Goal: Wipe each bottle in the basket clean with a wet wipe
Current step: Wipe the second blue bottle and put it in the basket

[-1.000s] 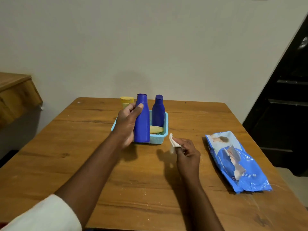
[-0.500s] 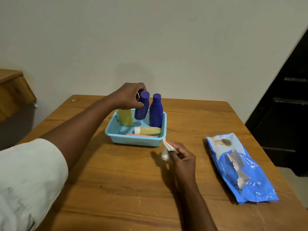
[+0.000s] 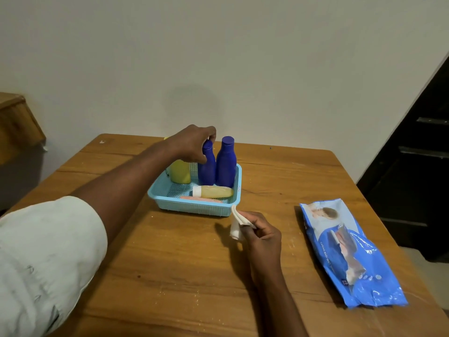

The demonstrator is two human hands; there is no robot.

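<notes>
A light blue basket (image 3: pixel 194 208) sits at the table's middle. Two dark blue bottles stand upright at its back. My left hand (image 3: pixel 192 142) grips the neck and cap of the left blue bottle (image 3: pixel 207 169), which stands inside the basket; the other blue bottle (image 3: pixel 226 164) is right beside it. A yellow bottle (image 3: pixel 180 171) stands at the back left, partly hidden by my arm. A small yellow bottle with a white cap (image 3: pixel 212 191) lies on its side near the front, with a thin pink item (image 3: pixel 201 199) before it. My right hand (image 3: pixel 261 235) pinches a folded white wet wipe (image 3: pixel 236 223) just in front of the basket.
A blue pack of wet wipes (image 3: pixel 349 254) lies on the wooden table (image 3: pixel 170 263) to the right. A wall stands right behind the table. A dark doorway is at the far right, and a wooden ledge (image 3: pixel 17 122) at the far left.
My left hand carried the blue bottle from in front of the basket back inside and stood it upright beside the other blue one. My right hand with the wipe barely moved.
</notes>
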